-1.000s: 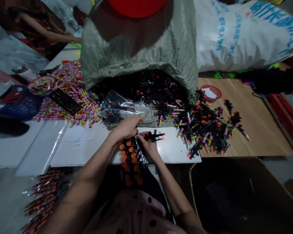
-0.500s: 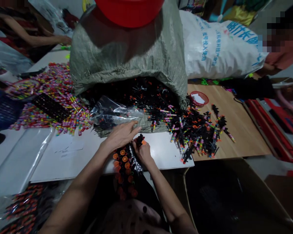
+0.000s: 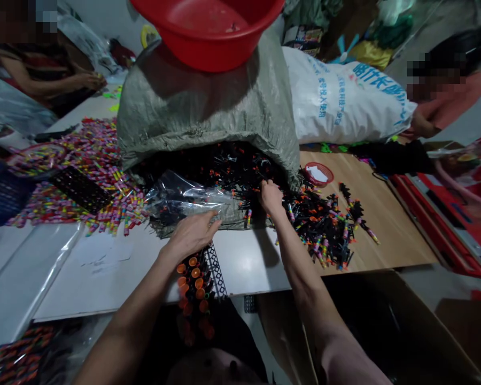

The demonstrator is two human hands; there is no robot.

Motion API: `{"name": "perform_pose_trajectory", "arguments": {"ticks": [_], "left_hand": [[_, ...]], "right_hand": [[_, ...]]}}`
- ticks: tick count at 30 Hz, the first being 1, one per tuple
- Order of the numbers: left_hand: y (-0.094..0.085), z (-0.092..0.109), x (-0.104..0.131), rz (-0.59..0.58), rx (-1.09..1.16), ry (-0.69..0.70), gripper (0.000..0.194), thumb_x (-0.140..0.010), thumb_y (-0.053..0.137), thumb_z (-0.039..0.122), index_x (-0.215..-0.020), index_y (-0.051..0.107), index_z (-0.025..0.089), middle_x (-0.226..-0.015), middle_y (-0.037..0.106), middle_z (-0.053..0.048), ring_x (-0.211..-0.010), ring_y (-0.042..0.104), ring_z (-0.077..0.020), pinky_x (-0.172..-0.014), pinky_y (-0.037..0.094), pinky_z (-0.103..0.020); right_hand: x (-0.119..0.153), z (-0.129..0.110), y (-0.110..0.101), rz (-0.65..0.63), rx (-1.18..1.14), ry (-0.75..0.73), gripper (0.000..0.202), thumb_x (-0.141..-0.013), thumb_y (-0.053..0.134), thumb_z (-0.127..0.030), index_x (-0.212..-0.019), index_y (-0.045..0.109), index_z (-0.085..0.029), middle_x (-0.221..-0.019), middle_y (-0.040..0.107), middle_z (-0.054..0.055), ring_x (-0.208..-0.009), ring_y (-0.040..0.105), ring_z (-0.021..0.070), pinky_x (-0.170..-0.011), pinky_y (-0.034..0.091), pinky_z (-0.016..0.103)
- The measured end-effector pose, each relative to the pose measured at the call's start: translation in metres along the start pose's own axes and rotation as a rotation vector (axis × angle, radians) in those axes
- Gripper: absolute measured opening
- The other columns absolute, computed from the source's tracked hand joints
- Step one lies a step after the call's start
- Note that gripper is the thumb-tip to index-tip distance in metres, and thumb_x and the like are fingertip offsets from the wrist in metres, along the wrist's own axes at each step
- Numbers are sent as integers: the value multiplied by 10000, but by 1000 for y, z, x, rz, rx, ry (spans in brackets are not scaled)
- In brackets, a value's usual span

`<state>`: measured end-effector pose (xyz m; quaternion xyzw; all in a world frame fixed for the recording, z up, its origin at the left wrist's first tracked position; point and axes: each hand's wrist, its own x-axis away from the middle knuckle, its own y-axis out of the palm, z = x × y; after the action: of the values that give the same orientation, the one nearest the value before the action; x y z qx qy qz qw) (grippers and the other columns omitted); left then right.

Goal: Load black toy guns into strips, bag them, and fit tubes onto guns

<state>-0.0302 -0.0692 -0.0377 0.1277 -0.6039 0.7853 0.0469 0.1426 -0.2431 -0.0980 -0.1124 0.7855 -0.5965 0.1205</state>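
My left hand (image 3: 194,232) lies with its fingers stretched out over the far end of a black strip (image 3: 217,270), which carries rows of orange-topped pieces (image 3: 195,272) and hangs over the table's front edge. Beyond, my right hand (image 3: 271,197) reaches to the mouth of a big grey-green sack (image 3: 208,107). Its fingers are bent down among black and orange pieces (image 3: 228,163), and whether they grip one is hidden. Clear plastic film (image 3: 184,192) lies over the sack's lower lip, just past my left hand.
Pink and yellow tubes (image 3: 92,155) are heaped at the left under a black grid (image 3: 80,190). More black pieces (image 3: 328,224) lie right, near a small red basket (image 3: 318,174). A red basin (image 3: 212,43) tops the sack. People sit at both far sides.
My right hand has left the strip and moved forward and right to the sack's mouth. My left hand stays by the strip. The view has tilted up slightly, showing more of the basin.
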Motion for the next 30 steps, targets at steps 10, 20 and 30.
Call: {"name": "perform_pose_trajectory", "arguments": {"ticks": [10,20,30], "left_hand": [[4,-3,-2,43,26,5,496,-958,251,467,-1253,534,186,-1097,690,-101,-1024,638,-263,-873,472,-380],[4,-3,1,71,101,23,548,-936,264,562,-1244,546,207,-1113,686,-91,-1044,629,-266,-878,472,-391],[5,-5,1,63,62,7,538,-906,352,543,-1284,538,207,-1196,661,-100,-1072,623,-284,-899,469,-404]], "right_hand": [[114,-31,57,-174,-807,-164,249,-839,504,-415,-882,584,-184,-681,603,-3,-594,558,144,-591,440,252],[149,-65,91,-215,-646,-259,174,-844,442,-228,-937,586,-197,-953,663,78,-888,614,199,-822,470,320],[127,-55,59,-368,-358,-139,139,-835,551,-234,-944,631,-198,-867,704,67,-783,654,198,-676,455,271]]}}
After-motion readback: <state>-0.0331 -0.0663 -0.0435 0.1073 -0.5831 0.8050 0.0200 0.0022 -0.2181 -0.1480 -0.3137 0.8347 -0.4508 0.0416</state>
